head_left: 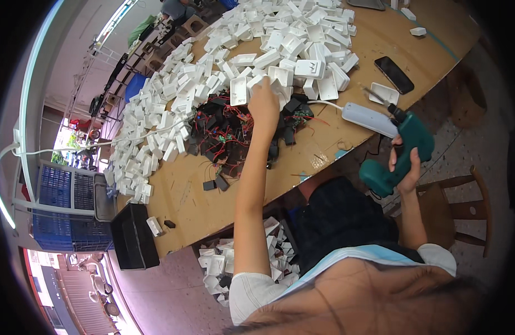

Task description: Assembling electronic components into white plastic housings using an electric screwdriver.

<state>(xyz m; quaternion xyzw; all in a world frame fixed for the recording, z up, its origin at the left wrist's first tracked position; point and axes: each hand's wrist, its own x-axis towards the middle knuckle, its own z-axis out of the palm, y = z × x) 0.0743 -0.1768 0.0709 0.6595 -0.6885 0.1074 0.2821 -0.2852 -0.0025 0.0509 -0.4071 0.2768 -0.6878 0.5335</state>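
Observation:
My left hand [263, 105] reaches over the table to the near edge of a heap of white plastic cases [294, 42]. Its fingers are closed on one white case [277, 89], partly hidden by the hand. Just beside it, an open white case [238, 91] shows its hollow inside. Below my left wrist lies a tangle of black boxes, red wires and green circuit boards [227, 134]. At the right, past the table's edge, my right hand [407, 162] grips a green power screwdriver [416, 142], whose bit points up and left over the table.
A white power strip [369, 119], a black phone [394, 75] and a single white case [383, 93] lie at right. A black bin [135, 237] stands at the left corner near blue crates [59, 192]. More white pieces [215, 265] fill a container below. A wooden chair [453, 209] is at right.

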